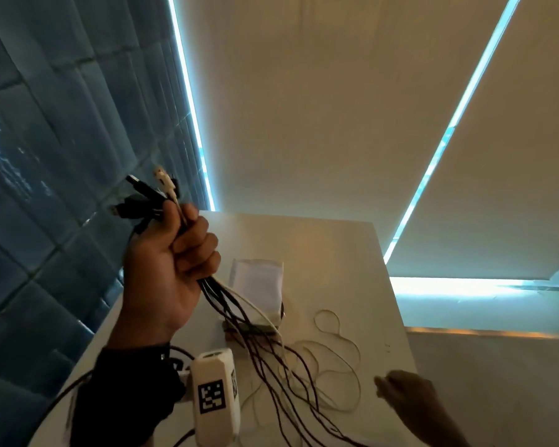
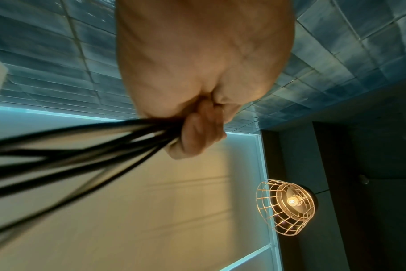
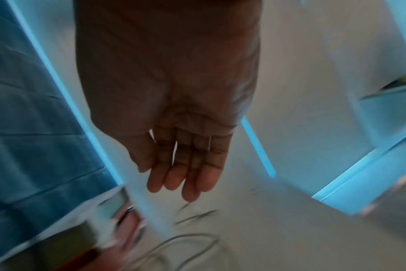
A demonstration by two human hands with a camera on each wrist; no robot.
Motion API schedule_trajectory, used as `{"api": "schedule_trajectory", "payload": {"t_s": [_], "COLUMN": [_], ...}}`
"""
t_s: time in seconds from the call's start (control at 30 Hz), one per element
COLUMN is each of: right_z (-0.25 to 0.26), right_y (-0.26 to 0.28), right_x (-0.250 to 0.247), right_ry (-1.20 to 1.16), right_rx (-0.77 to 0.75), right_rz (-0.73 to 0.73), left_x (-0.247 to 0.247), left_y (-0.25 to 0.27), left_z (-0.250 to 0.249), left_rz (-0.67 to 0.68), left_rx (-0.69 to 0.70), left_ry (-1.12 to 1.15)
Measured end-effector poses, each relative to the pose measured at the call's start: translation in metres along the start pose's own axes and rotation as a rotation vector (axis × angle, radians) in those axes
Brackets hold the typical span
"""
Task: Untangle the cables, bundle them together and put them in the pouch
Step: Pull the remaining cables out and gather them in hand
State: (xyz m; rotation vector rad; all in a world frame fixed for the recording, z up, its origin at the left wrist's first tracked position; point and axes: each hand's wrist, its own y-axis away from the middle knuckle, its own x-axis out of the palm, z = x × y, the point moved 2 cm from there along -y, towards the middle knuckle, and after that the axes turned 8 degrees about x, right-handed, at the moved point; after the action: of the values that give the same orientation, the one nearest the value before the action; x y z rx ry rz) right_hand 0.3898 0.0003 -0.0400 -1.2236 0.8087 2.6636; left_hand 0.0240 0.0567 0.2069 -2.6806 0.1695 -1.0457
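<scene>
My left hand (image 1: 178,250) is raised above the white table (image 1: 352,253) and grips a bunch of cables (image 1: 226,304), mostly black with one white. Their plugs (image 1: 149,193) stick out above my fist. The strands hang down and trail across the table toward the near edge. In the left wrist view my curled fingers (image 2: 197,132) clamp the black cables (image 2: 81,146). A white pouch (image 1: 259,285) lies flat on the table behind the hanging strands. My right hand (image 1: 400,388) hovers low at the near right, blurred, its fingers (image 3: 186,174) straight and holding nothing.
Thin loose loops of cord (image 1: 329,324) lie on the table right of the pouch. A small dark object (image 1: 249,327) sits under the pouch's near edge. A blue tiled wall (image 1: 46,156) stands at left, pale window blinds (image 1: 336,124) behind. A caged lamp (image 2: 287,205) hangs overhead.
</scene>
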Motion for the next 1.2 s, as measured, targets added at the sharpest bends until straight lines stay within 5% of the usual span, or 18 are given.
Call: {"api": "schedule_trajectory", "payload": {"t_s": [0.07,0.2,0.5,0.73,1.03,1.2], "right_z": [0.066,0.103,0.098,0.094,0.185,0.237], "right_y": [0.020,-0.014,-0.030,-0.016,0.041,0.083], "right_x": [0.032,0.095,0.141,0.109,0.025,0.003], "right_ry": [0.023,0.137,0.227,-0.484,-0.892,-0.791], "right_rx": [0.020,-0.014,0.173,0.365,-0.311,-0.695], "right_rz": [0.179,0.293,0.314,0.337,0.243,0.225], "left_x": [0.001,-0.001,-0.015,-0.022,-0.022,-0.008], "left_y": [0.010,0.019,0.031,0.030,0.026,0.034], "left_z": [0.006,-0.003,-0.008,0.012,0.073,0.085], "left_rz": [-0.004,-0.009,-0.035,-0.170,-0.248,-0.135], "left_rx": [-0.023,-0.044,-0.071,-0.120,-0.373,-0.401], "left_ry": [0.027,0.071,0.030,-0.132,-0.426,-0.558]}}
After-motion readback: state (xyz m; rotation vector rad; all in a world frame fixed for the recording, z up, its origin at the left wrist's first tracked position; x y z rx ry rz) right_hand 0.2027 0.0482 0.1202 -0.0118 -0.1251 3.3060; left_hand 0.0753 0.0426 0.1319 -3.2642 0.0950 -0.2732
